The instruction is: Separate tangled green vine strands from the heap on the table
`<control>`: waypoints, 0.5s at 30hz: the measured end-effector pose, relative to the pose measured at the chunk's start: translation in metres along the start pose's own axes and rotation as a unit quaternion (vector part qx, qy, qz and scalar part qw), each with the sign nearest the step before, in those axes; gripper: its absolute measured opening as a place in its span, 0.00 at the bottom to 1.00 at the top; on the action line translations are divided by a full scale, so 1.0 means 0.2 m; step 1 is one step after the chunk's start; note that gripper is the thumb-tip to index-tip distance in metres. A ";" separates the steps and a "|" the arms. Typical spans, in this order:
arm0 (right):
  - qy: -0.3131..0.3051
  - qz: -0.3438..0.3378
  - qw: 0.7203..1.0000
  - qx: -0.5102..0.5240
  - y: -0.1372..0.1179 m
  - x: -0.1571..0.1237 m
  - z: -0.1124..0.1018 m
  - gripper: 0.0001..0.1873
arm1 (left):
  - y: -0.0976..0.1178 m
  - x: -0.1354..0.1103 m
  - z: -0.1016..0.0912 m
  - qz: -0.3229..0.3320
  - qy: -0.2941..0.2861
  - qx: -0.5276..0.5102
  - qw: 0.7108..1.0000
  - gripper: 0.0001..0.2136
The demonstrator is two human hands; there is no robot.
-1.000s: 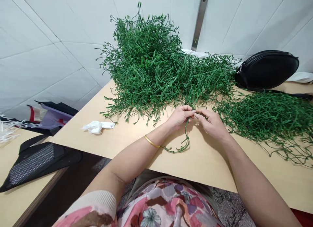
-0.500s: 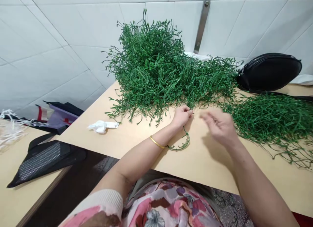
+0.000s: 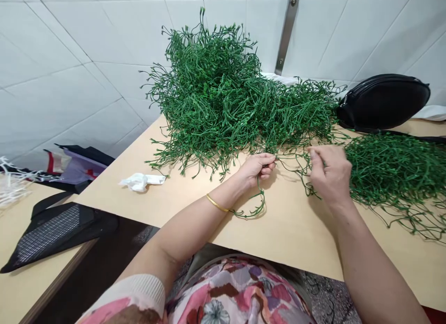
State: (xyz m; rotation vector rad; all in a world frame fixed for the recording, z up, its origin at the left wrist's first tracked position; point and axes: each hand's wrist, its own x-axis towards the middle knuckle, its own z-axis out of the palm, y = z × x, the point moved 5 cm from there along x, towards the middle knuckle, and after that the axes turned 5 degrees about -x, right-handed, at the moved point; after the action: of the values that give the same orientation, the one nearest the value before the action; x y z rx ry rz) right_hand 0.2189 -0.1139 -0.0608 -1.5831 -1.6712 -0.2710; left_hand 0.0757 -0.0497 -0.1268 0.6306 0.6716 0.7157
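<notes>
Between thumb and fingertips, my left hand [image 3: 260, 169] pinches thin green artificial plant stems. A budded length of stem [image 3: 252, 216] curves down from under this hand beside the gold bangle [image 3: 216, 203]. To its right, my right hand [image 3: 331, 173] is closed with thumb against forefinger on more of the green stems. Loose green strands [image 3: 294, 168] stretch across the gap between both hands and hang below the right one. A tall heap of green plastic stems [image 3: 223, 96] with small bud tips stands just beyond my hands. Another green pile [image 3: 397, 168] lies to the right.
A crumpled white tissue [image 3: 138, 181] lies on the table [image 3: 195, 217] at left. A black bag [image 3: 385, 103] sits at the back right. On a lower left table are a black mesh bag [image 3: 52, 231] and white strands [image 3: 14, 189]. The tiled wall [image 3: 114, 31] bounds the back.
My right hand has moved slightly right, and green strands now span between my hands. My left hand keeps its pinch in nearly the same place. The view has shifted slightly.
</notes>
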 end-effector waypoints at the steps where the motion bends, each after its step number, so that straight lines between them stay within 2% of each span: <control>1: -0.024 -0.011 0.999 0.042 -0.03 0.00 0.02 0.12 | 0.00 0.00 0.01 -0.016 -0.015 -0.019 1.000 0.06; 3: -0.041 -0.019 0.995 0.092 -0.06 -0.01 0.04 0.12 | -0.01 0.00 0.01 -0.030 -0.030 -0.033 0.999 0.06; 5: -0.022 -0.020 0.994 0.104 -0.08 -0.02 0.04 0.12 | -0.01 0.00 0.01 -0.022 -0.025 -0.013 0.999 0.05; 10: 0.072 -0.016 0.995 0.069 -0.07 -0.03 0.00 0.10 | 0.01 0.00 0.00 0.084 0.035 0.133 0.987 0.07; 12: 0.050 -0.030 0.997 0.046 -0.06 -0.03 0.02 0.10 | 0.01 -0.01 0.00 0.111 0.035 0.181 0.977 0.07; 15: -0.058 -0.043 0.997 0.010 -0.05 -0.04 0.10 0.11 | 0.00 -0.01 0.02 0.122 -0.004 0.207 0.971 0.06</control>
State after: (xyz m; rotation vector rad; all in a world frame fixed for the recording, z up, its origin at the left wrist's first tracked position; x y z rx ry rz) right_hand 0.2006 -0.1080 -0.0754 -1.5403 -1.8286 -0.2099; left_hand 0.0772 -0.0524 -0.1226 1.1145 0.7509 0.8069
